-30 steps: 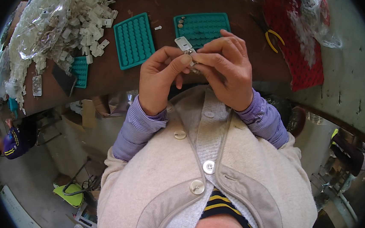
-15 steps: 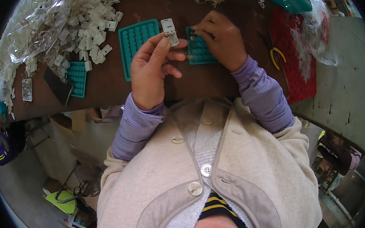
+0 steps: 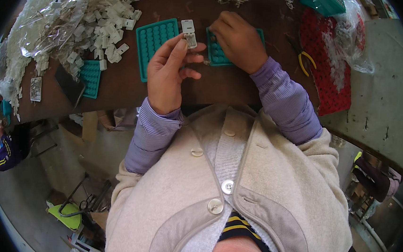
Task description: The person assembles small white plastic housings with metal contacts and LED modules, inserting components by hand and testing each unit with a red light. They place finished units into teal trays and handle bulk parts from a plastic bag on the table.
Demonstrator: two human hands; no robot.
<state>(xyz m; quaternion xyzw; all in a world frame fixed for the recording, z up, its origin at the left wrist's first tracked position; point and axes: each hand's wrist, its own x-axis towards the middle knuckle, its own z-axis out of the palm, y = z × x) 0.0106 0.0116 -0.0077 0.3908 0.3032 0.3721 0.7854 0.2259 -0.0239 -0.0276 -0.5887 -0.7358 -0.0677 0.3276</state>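
Note:
My left hand [image 3: 169, 76] pinches a small white hinged plastic case [image 3: 189, 40] between thumb and fingers. The lid stands open on the far side and small fittings show inside. Over the right green compartment tray [image 3: 218, 56] is my right hand [image 3: 240, 41], its fingers bent together at the tray's far left part. Whatever lies between those fingertips is hidden. Close to the left hand lies another green compartment tray [image 3: 154, 39], with rows of round pockets.
A heap of white plastic cases [image 3: 111, 12] and clear plastic film covers the far left. Nearer are a dark flat device [image 3: 70, 85], a small green tray [image 3: 91, 77] and a single case [image 3: 36, 89]. Yellow-handled pliers [image 3: 305, 63] lie beside red cloth [image 3: 331, 96] at right.
My right hand has shifted slightly left and away from me over its tray. The left hand still holds the open case, almost in place. The whole view has shifted a little.

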